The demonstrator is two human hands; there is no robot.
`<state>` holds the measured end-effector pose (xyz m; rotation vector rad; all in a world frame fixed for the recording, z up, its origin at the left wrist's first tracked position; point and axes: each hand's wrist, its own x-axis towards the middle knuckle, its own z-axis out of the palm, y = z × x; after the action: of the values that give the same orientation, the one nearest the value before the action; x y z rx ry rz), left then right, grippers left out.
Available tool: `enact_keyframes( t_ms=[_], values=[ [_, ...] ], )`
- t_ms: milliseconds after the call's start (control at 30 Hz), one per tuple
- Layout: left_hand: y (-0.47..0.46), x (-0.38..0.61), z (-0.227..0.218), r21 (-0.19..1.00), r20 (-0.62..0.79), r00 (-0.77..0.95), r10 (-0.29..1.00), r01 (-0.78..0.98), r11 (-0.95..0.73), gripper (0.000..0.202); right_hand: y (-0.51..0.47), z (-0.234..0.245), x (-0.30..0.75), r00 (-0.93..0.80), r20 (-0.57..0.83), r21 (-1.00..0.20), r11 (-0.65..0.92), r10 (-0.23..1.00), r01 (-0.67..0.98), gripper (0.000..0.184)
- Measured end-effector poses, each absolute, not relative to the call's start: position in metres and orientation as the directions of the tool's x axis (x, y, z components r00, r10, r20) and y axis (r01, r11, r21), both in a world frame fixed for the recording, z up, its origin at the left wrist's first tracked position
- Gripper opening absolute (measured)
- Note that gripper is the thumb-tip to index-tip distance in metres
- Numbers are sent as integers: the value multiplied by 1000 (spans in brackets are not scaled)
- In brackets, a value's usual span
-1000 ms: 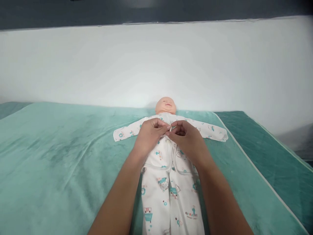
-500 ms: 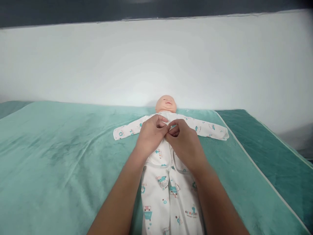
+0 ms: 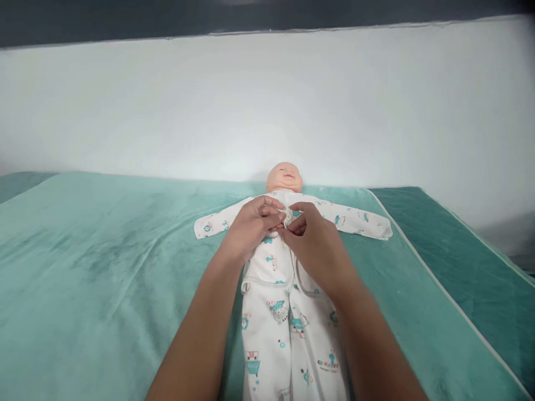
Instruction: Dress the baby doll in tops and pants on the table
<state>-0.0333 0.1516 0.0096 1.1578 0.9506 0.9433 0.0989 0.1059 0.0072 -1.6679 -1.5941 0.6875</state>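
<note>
A baby doll (image 3: 285, 176) lies on its back on a teal blanket (image 3: 104, 262), arms spread, dressed in a white printed romper (image 3: 288, 317). My left hand (image 3: 251, 225) and my right hand (image 3: 311, 242) meet over the doll's chest, just below the collar. Both pinch the romper's front opening between thumb and fingers, fingertips nearly touching. My forearms run up from the bottom edge on either side of the doll's legs.
A white wall (image 3: 267, 106) rises right behind the doll's head. The blanket's white-piped edge (image 3: 426, 275) runs diagonally at the right, with a darker teal surface (image 3: 472, 267) beyond it.
Both hands crept a little up the doll's chest toward the collar and keep pinching the romper front. The left hand shifted slightly left. The doll has not moved.
</note>
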Motion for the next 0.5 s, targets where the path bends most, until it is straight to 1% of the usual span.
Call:
enact_keyframes(
  t_ms=[100, 367, 433, 500],
  values=[
    [152, -34, 9, 993, -94, 328, 940, -43, 114, 9, 105, 8, 99, 90, 93, -775, 16, 992, 631, 37],
    [154, -37, 6, 992, -68, 348, 935, 127, 25, 11, 103, 10, 100, 83, 86, -747, 9, 993, 664, 36],
    [153, -39, 9, 990, -67, 355, 932, 143, 17, 10, 101, 12, 101, 91, 90, -718, 1, 992, 696, 33],
    [151, -42, 14, 984, -73, 375, 924, 178, 5, 9, 96, 15, 103, 101, 91, -659, -16, 991, 752, 23]
  ],
)
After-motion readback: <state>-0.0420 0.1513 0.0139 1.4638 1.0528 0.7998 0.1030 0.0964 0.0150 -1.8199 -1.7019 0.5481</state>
